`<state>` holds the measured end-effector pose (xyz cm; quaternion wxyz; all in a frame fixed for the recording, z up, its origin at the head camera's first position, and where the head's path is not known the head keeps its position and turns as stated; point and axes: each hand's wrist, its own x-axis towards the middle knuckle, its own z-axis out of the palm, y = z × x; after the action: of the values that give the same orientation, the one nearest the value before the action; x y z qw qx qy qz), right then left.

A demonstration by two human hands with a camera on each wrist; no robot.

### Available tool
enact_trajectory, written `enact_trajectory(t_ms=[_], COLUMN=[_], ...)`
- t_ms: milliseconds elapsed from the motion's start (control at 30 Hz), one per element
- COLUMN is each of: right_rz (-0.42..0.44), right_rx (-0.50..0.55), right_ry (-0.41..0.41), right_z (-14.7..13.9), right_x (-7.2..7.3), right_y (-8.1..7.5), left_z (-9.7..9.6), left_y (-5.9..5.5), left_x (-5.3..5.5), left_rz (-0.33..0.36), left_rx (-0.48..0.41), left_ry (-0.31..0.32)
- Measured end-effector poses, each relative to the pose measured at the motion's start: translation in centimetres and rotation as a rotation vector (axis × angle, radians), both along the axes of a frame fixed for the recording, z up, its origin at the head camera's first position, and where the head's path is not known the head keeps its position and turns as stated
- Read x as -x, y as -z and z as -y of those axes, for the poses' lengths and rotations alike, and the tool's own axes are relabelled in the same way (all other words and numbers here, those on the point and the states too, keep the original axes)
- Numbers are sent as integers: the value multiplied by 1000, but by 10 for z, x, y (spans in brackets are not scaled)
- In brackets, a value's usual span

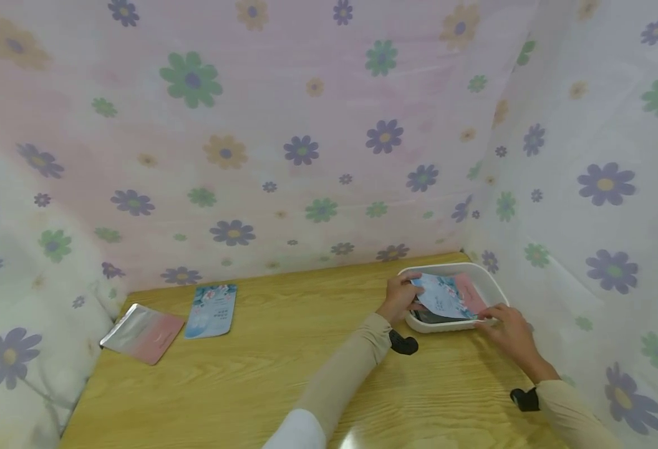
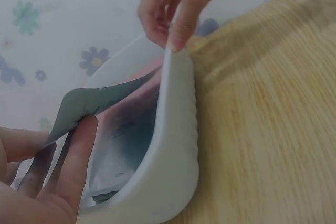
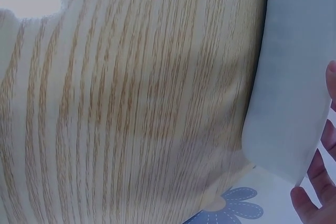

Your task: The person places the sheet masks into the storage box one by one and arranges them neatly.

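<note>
A white plastic basket stands at the table's back right. My left hand reaches over its left end and pinches a blue floral sheet-mask packet by its left edge. In the left wrist view this packet tilts up, its grey back showing. Beneath it, a pink-and-silver packet lies in the basket; its pink end shows in the head view. My right hand grips the basket's rim at the front right corner, thumb outside and fingers curled over inside. The basket's bottom is mostly hidden.
On the wooden table's left side lie a silver-and-pink packet and a blue floral packet, apart from each other. Flower-printed cloth hangs behind and on both sides, close to the basket on the right.
</note>
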<state>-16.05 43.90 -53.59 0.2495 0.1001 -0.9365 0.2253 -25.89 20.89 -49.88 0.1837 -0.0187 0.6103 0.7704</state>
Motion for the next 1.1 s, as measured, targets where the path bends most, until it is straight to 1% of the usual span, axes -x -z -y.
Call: enact_trajectory(t_ms=[100,233,400,467,567,633,667,733,833,867,900,933,967,1000,1033,1100], right_rz=[6,9,-2,-6,-3,6,13,28,47,52,54,56,57,57,55,49], right_rx=[-1,-4,-4,-6,-7,-6,-3,0,-1,-1,0,2,3,3,3,4], right_ry=[-1,2,-9,-15,-15,-7,-3,6,21,24,25,25,26,25,23,22], right_z=[2,3,3,3,4,4,4,4,3,2,2,1,1,0,0,0], right_x=[-1,-1,1,2,3,3,3,2,0,0,0,0,0,0,-1,-2], right_y=[-1,-2,1,2,3,2,2,1,1,2,1,1,1,1,1,-1], left_z=[-4,-7,-9,-11,-14,-15,-15,-15,-11,-10,-8,-7,-7,-6,-6,-6], left_y=[2,3,5,7,12,15,16,17,15,13,11,9,7,4,2,0], left_x=[-1,-2,-3,-2,-2,-2,-3,-4,-5,-6,-6,-7,-8,-9,-11,-14], left_rz=[-7,-10,-4,3,-4,-30,-55,-140,-321,-375,-416,-451,-476,-472,-469,-455], left_rx=[5,14,-27,-44,-30,22,65,215,504,587,657,705,745,755,755,715], left_ry=[7,34,71,70,50,24,12,7,53,75,100,127,153,175,196,246])
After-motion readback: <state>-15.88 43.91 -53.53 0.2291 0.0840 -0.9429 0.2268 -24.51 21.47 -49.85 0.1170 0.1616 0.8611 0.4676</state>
